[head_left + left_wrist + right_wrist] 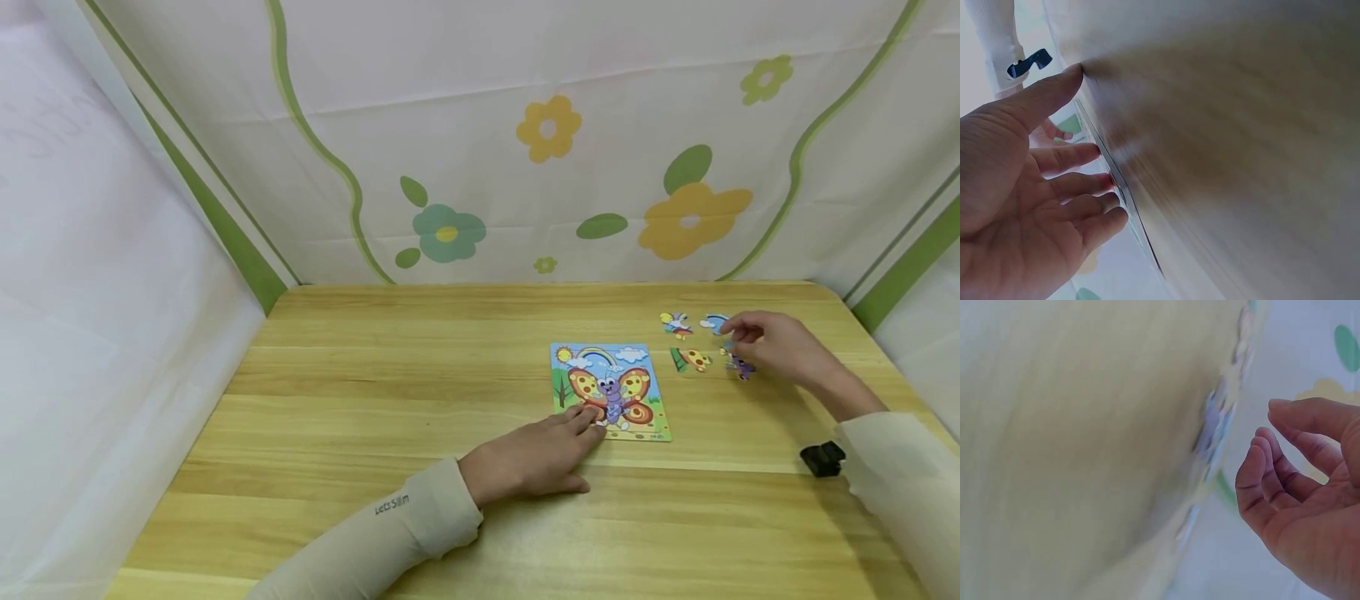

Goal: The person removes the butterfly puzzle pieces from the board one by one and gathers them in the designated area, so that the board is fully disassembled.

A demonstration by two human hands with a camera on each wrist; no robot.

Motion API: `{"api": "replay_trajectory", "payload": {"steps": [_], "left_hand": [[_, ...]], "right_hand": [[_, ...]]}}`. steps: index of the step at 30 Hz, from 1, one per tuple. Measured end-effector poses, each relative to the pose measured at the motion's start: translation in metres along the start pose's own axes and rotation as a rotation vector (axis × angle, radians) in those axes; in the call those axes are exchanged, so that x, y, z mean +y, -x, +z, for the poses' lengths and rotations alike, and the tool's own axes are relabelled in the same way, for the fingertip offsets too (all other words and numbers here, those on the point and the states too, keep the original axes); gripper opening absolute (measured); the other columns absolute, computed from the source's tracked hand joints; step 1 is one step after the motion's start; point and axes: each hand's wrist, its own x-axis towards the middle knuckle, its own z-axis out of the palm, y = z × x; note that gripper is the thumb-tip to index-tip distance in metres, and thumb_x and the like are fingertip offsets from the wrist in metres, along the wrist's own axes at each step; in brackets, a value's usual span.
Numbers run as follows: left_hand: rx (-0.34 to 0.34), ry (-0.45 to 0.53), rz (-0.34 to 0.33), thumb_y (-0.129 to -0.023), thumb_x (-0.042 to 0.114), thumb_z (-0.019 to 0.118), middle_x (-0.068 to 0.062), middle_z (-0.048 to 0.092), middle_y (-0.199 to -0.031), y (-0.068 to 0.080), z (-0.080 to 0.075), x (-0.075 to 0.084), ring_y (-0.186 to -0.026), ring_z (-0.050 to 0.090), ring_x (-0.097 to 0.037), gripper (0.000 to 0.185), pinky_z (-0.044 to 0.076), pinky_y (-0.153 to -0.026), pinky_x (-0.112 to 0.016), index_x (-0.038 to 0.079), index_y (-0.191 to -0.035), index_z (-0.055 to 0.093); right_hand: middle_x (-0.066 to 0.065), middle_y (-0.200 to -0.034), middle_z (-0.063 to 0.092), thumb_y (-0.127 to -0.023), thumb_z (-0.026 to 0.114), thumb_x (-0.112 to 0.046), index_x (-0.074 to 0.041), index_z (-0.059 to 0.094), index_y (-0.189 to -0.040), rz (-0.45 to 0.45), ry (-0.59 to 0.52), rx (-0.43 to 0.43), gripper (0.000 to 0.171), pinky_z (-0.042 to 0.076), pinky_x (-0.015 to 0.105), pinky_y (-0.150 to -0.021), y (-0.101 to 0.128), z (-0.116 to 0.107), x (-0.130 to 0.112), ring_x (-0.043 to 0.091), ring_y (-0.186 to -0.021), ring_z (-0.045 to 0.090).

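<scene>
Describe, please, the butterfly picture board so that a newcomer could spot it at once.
On the wooden table, look just right of centre, under the left hand's fingertips. The butterfly board is the one whole rectangle; the loose pieces to its right are small and irregular.

Light wooden table (360,400), planks running crosswise. Behind and at both sides, white cloth backdrop (480,125) printed with flowers, leaves, green stripes. Small black clip (822,458) near table's right edge.

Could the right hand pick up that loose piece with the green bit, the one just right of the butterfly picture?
Probably yes. The right hand hovers over the loose pieces, and the green-edged piece lies flat just beside it on the bare table, nothing between them.
</scene>
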Motion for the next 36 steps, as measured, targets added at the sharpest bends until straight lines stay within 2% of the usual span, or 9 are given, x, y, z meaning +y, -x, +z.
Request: {"api": "replay_trajectory", "payload": {"steps": [7,15,23,30,36], "left_hand": [[0.004,0.038,-0.003,-0.105,0.044,0.062,-0.009,0.019,-0.176,0.000,0.000,0.000,-0.164,0.017,-0.021,0.074,0.027,-0.129,-0.031,0.012,-0.165,0.033],[0.011,0.057,0.013,-0.104,0.043,0.064,-0.009,0.020,-0.176,0.000,-0.001,-0.002,-0.164,0.018,-0.021,0.072,0.028,-0.129,-0.033,0.014,-0.162,0.036],[-0.005,0.061,0.004,-0.104,0.045,0.064,-0.008,0.019,-0.176,0.000,-0.001,-0.002,-0.164,0.017,-0.021,0.073,0.028,-0.129,-0.033,0.015,-0.164,0.034],[0.007,0.056,0.004,-0.102,0.045,0.066,-0.009,0.022,-0.175,-0.002,0.000,-0.003,-0.163,0.021,-0.022,0.072,0.031,-0.128,-0.035,0.015,-0.161,0.038],[0.014,0.057,0.006,-0.101,0.044,0.068,-0.010,0.023,-0.175,-0.002,-0.001,-0.003,-0.162,0.023,-0.023,0.071,0.032,-0.128,-0.036,0.015,-0.159,0.040]], "right_hand": [[0.013,-0.103,0.070,-0.096,0.068,-0.001,0.004,0.070,-0.121,-0.096,0.001,-0.001,0.026,0.047,0.025,-0.062,0.001,0.008,-0.026,-0.001,-0.084,0.053],[0.009,-0.100,0.070,-0.092,0.073,0.004,0.003,0.071,-0.123,-0.208,-0.016,-0.053,0.031,0.050,0.023,-0.066,0.003,0.019,-0.055,0.003,-0.087,0.056],[0.005,-0.099,0.070,-0.088,0.077,0.006,0.002,0.072,-0.120,-0.319,-0.045,-0.089,0.032,0.054,0.025,-0.074,0.000,0.036,-0.070,0.011,-0.089,0.061],[0.004,-0.099,0.069,-0.088,0.077,0.006,0.001,0.072,-0.119,-0.332,-0.063,-0.128,0.032,0.054,0.028,-0.075,-0.001,0.049,-0.079,0.016,-0.090,0.060],[0.007,-0.103,0.069,-0.089,0.077,0.004,0.002,0.069,-0.124,-0.320,-0.114,-0.185,0.036,0.054,0.025,-0.076,0.000,0.055,-0.084,0.012,-0.089,0.060]]}}
